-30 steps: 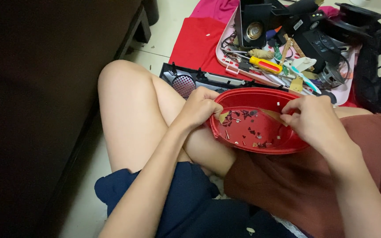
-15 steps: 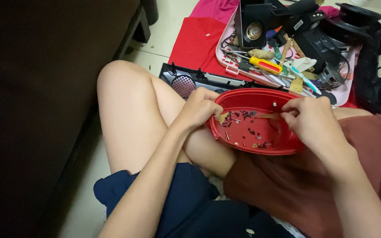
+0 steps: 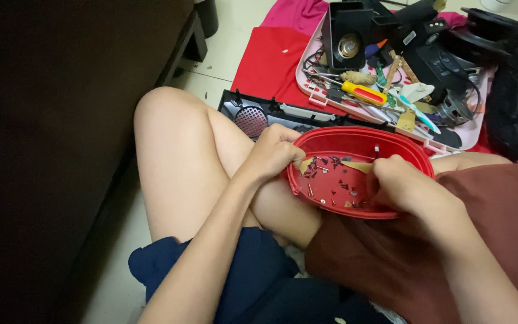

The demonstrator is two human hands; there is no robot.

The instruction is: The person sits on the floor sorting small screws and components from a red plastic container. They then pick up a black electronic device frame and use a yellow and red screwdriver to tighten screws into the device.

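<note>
Centrally, a shallow oval red plastic tray (image 3: 361, 141), scattered with small dark screws (image 3: 336, 174) and tan paper scraps (image 3: 358, 167), rests across the seated person's lap. Left hand (image 3: 276, 153), at the tray's nine o'clock, curls over the rim, fingers pressed together and pinching it. Right hand (image 3: 412, 189), at four o'clock, reaches inside with fingers bent down; what they pinch cannot be told. At twelve o'clock lies a pale pink rectangular tray (image 3: 307, 60) holding a yellow-and-red screwdriver (image 3: 364, 93) and a black speaker box (image 3: 348, 36). A black perforated plastic panel (image 3: 253, 117) sits at ten o'clock on the pale tiled floor (image 3: 223, 42).
</note>
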